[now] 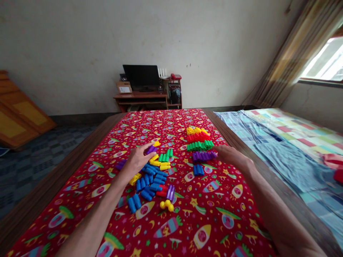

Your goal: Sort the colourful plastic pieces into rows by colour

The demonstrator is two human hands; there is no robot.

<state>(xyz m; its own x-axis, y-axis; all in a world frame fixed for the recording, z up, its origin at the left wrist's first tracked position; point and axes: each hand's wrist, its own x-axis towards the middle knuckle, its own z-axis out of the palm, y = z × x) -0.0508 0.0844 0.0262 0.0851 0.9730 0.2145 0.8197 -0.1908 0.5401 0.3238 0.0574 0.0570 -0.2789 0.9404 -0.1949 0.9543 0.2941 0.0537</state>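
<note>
My left hand (138, 159) reaches over the left pile, its thumb and fingers closed round a purple plastic toy block (151, 149). Beside and below it lie yellow blocks (165, 166), green blocks (166, 156) and several blue blocks (149, 169). My right hand (227, 154) is at the right end of a purple row of blocks (203, 156), its fingers closed at the end block. Beyond that row lie a green row (199, 145), a red row (198, 137) and a yellow row (197, 131). A short blue row (198, 170) is nearer me.
A red patterned cloth (187, 239) covers the table, whose brown edge (233, 137) shows at the right. Beyond stands a desk (142, 95) with a monitor (141, 76). A bed with a checked sheet (302, 142) is on the right, a wooden cabinet (21, 114) on the left.
</note>
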